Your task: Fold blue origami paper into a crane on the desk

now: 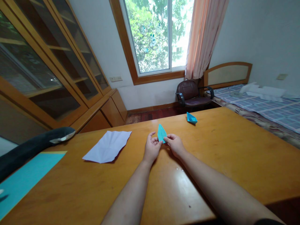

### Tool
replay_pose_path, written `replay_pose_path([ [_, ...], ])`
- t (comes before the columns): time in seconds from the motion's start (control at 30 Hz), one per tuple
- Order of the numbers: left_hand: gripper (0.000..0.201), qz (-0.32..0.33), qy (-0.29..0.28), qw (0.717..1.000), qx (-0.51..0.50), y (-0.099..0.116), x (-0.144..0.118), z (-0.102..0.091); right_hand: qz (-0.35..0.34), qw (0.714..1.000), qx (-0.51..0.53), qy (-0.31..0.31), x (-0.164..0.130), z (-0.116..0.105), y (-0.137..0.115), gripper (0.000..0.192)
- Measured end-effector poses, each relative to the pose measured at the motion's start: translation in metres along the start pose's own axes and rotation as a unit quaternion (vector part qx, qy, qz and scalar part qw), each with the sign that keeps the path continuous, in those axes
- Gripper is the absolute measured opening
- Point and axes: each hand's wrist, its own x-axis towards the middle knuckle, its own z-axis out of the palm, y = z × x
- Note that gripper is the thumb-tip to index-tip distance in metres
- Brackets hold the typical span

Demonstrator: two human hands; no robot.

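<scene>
Both of my hands meet at the middle of the wooden table [222, 156]. Between them stands a small folded piece of teal paper [161, 132], pointed end up. My left hand [152, 148] pinches its lower left edge with thumb and fingers. My right hand [174, 144] pinches its lower right edge. A finished teal paper boat [191, 118] lies farther back on the table, to the right of my hands. A creased white sheet [108, 146] lies flat to the left of my left hand.
A teal sheet [25, 178] covers the table's near left corner, with a dark plush toy [30, 147] beside it. Glass-door wooden cabinets [47, 72] line the left wall. Beyond the table stand a brown armchair [192, 93] and a bed [264, 106] under the window.
</scene>
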Motion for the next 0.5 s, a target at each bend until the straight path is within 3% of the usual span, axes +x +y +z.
replay_pose_path([
  [0.2, 0.05, -0.011, 0.028, 0.999, 0.014, 0.0025, 0.0038, -0.0037, -0.004, 1.0, 0.0, -0.025, -0.0003, 0.0017, 0.0015, 0.034],
  [0.5, 0.044, -0.011, 0.016, 1.0, -0.024, 0.0021, 0.0046, -0.0053, -0.065, 0.997, -0.02, -0.028, -0.0021, 0.0021, -0.0021, 0.047],
])
